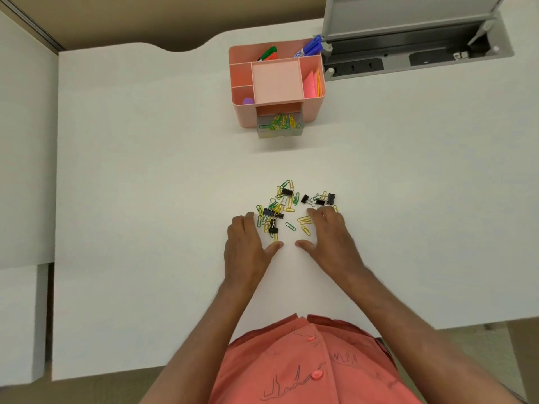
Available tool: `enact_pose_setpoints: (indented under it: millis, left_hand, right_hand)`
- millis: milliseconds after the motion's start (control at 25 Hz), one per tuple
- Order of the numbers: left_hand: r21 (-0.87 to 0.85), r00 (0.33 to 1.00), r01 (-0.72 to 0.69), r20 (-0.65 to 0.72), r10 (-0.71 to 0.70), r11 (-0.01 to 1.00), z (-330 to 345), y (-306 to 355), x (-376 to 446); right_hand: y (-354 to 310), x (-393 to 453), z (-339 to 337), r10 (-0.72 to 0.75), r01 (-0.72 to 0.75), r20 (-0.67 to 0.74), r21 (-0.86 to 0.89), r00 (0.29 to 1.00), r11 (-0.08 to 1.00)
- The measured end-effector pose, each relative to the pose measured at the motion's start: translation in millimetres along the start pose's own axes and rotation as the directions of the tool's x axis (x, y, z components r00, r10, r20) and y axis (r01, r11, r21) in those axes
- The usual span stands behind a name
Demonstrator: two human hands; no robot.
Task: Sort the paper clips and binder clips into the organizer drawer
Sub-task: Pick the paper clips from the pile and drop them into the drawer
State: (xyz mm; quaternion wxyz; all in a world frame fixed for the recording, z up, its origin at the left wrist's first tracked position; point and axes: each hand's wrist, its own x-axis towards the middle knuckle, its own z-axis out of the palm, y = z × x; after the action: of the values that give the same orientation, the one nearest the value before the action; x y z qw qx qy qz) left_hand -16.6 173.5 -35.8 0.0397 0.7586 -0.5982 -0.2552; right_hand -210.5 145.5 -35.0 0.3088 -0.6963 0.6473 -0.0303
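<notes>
A loose pile of green and yellow paper clips [287, 199] mixed with black binder clips [320, 199] lies on the white desk [145, 199]. My left hand [248, 243] rests flat at the pile's left side, fingers apart, holding nothing. My right hand [329, 237] lies flat at the right side, its fingertips touching the clips. Farther back stands a pink organizer [275, 83]. Its clear drawer [280, 126] is pulled out and holds several green and yellow paper clips.
The organizer holds markers [309, 48], sticky notes [313, 84] and a purple item [248, 101]. An open grey cable tray [408, 53] with sockets sits at the back right. The desk's near edge runs by my torso, and a lower white surface lies to the left.
</notes>
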Motion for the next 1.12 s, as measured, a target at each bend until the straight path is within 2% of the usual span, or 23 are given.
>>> enact_pose_setpoints:
  millis: [120, 320, 560, 720, 920, 1120]
  left_hand:
    - [-0.019, 0.999, -0.025, 0.023, 0.026, 1.0, 0.8, 3.2, 10.8]
    - [-0.191, 0.998, -0.04, 0.037, 0.048, 0.981, -5.0, 10.4, 29.5]
    - [-0.226, 0.998, -0.048, 0.037, 0.058, 0.973, -12.2, 6.8, 36.9]
    - [-0.222, 0.999, -0.023, 0.032, 0.031, 0.975, -12.5, 10.2, 38.4]
    - [-0.214, 0.999, 0.002, 0.041, 0.007, 0.977, -14.1, 12.2, 38.3]
    - [-0.268, 0.998, 0.017, 0.058, -0.001, 0.963, -15.4, 9.7, 37.7]
  right_hand:
    - [-8.9, 13.1, 6.3, -0.047, 0.045, 0.024, 0.067, 0.999, 0.997]
    - [-18.7, 29.5, 7.5, -0.097, 0.095, 0.0, 0.234, 0.995, 0.968]
    - [-18.0, 36.6, 8.9, -0.155, 0.151, 0.004, 0.205, 0.988, 0.967]
    - [-18.8, 33.3, 9.8, -0.128, 0.136, -0.054, 0.201, 0.99, 0.97]
    - [-21.0, 35.9, 8.7, -0.059, 0.061, -0.017, 0.207, 0.998, 0.977]
    - [-19.2, 35.6, 7.0, -0.083, 0.086, -0.02, 0.182, 0.996, 0.979]
